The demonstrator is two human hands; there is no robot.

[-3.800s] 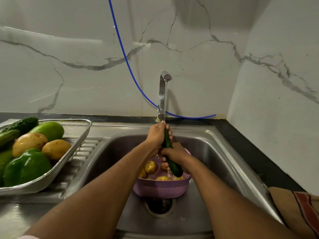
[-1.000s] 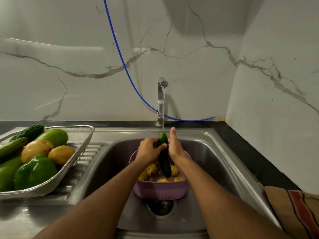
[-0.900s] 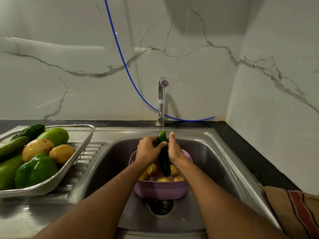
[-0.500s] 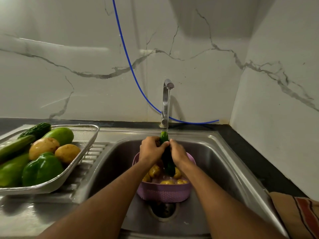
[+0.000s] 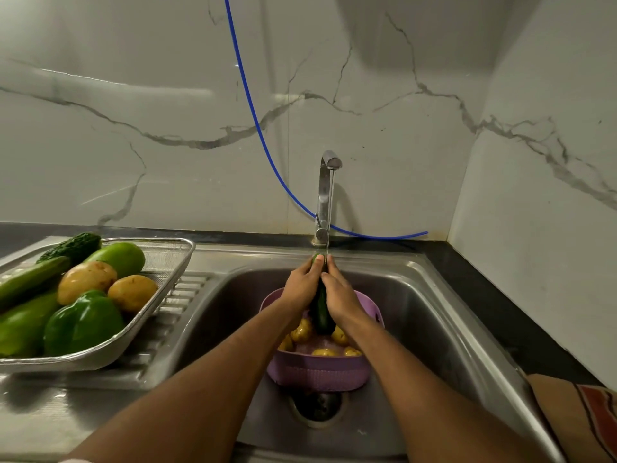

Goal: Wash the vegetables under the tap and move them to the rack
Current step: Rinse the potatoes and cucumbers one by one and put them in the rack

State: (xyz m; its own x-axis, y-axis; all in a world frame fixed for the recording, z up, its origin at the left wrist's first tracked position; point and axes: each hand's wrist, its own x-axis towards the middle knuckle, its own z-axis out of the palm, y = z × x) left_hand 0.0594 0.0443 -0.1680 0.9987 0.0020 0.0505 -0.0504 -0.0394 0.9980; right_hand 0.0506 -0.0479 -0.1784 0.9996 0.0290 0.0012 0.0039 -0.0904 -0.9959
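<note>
Two hands clasp one dark green cucumber [image 5: 322, 312] between them, holding it nearly upright under the thin stream from the tap [image 5: 325, 195]. The left hand [image 5: 300, 289] curls round its upper part, fingertips at the top end; the right hand [image 5: 339, 294] presses against the other side, fingers fairly straight along it. The cucumber's lower end hangs over a purple basket [image 5: 317, 372] standing in the steel sink [image 5: 434, 329], with small potatoes [image 5: 302, 330] inside it. The basket sits just behind the drain [image 5: 317, 404]. On the ribbed drainboard to the left rests a metal mesh rack [image 5: 160, 295] holding two potatoes, a green pepper [image 5: 83, 324], and several other green vegetables. A blue hose [image 5: 253, 118] runs down the marble wall behind the tap. A striped cloth [image 5: 581, 419] lies on the table at the right edge.
</note>
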